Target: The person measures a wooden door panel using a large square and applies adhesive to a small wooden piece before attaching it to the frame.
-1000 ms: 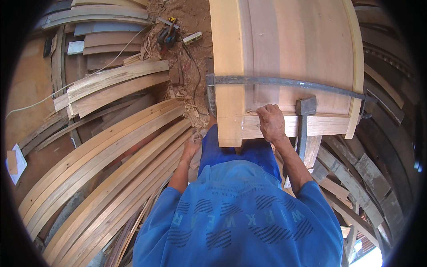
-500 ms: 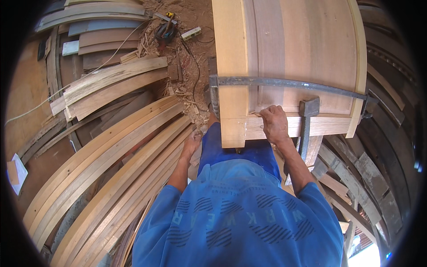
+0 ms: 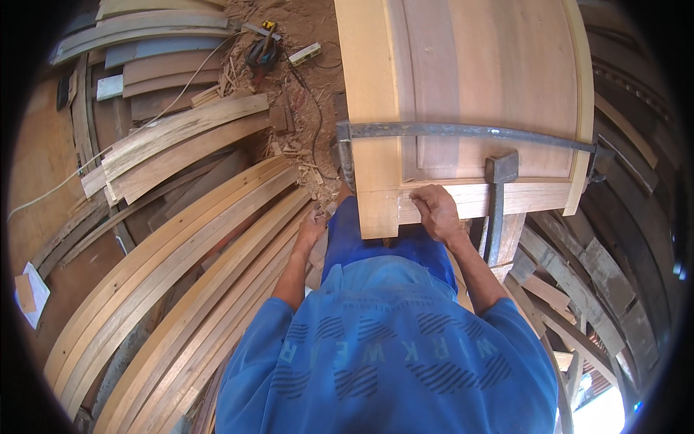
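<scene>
A large wooden door panel (image 3: 463, 94) lies flat in front of me, squeezed across by a long metal bar clamp (image 3: 470, 132). My right hand (image 3: 434, 210) rests fisted on the panel's near rail, fingers curled near the joint; I cannot tell if it holds something small. A hammer (image 3: 497, 202) lies just right of that hand, head on the rail, handle hanging toward me. My left hand (image 3: 311, 230) hangs at my side beside the curved wooden strips (image 3: 195, 282), fingers loosely bent, holding nothing that I can see.
Stacks of curved laminated strips fan over the floor at left. Shorter boards (image 3: 173, 145) lie behind them. Sawdust, scraps and a power tool with cable (image 3: 262, 52) sit at the top. More planks (image 3: 585, 289) lie under the panel at right.
My right hand slid slightly left along the near rail. My left hand stayed low by the curved strips. The view shifted a little.
</scene>
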A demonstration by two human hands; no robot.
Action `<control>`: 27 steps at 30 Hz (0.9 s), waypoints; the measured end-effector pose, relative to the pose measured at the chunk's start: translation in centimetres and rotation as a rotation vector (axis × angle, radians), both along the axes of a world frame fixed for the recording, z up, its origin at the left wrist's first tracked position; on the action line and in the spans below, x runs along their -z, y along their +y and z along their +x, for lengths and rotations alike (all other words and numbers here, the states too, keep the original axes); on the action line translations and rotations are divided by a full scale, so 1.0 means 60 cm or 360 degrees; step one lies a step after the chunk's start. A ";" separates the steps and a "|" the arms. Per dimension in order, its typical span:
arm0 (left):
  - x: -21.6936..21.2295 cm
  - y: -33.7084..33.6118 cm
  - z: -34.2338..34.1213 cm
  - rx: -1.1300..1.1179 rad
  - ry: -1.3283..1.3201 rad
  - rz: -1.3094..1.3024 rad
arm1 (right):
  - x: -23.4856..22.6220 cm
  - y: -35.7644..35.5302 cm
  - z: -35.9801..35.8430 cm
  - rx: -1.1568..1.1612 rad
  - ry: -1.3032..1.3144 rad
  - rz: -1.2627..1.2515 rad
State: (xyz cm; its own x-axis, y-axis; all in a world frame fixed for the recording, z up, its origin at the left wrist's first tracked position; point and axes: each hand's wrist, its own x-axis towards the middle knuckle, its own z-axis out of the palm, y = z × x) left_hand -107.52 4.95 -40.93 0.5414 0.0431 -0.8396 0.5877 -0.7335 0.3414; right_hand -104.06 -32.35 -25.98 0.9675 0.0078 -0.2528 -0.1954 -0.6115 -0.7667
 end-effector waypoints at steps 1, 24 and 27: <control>-0.004 -0.003 0.003 -0.0006 0.0028 0.0002 | -0.001 0.000 -0.003 -0.0038 0.0021 -0.0067; -0.036 -0.035 0.023 0.0063 0.0041 0.0006 | -0.001 -0.003 -0.023 -0.0038 0.0220 -0.0004; -0.053 -0.041 0.034 0.0033 0.0069 0.0012 | 0.001 0.002 -0.023 -0.0028 0.0243 -0.0064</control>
